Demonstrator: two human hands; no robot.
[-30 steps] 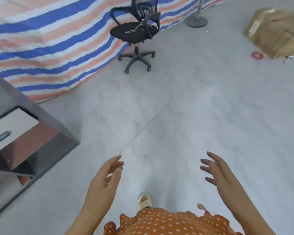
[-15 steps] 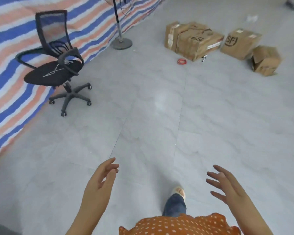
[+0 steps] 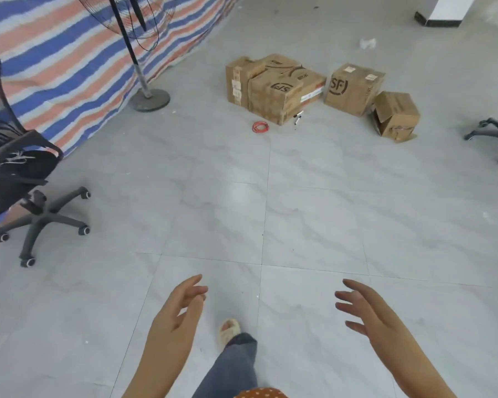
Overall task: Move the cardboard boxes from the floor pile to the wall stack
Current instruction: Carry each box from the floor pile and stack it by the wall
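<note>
across the grey tiled floor brown cardboard boxes wait, well apart from her; left hand and right hand hang empty, fingers spread, likely readied for lifting.

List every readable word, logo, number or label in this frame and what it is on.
"SF": black logo on the side of the upright box.
"SF", seen upside down: logo on top of the big box.
White labels on the tall box and the tape strip on the big box: too small to read.
Small box: faint print, unreadable.
Both hands are empty.
</note>
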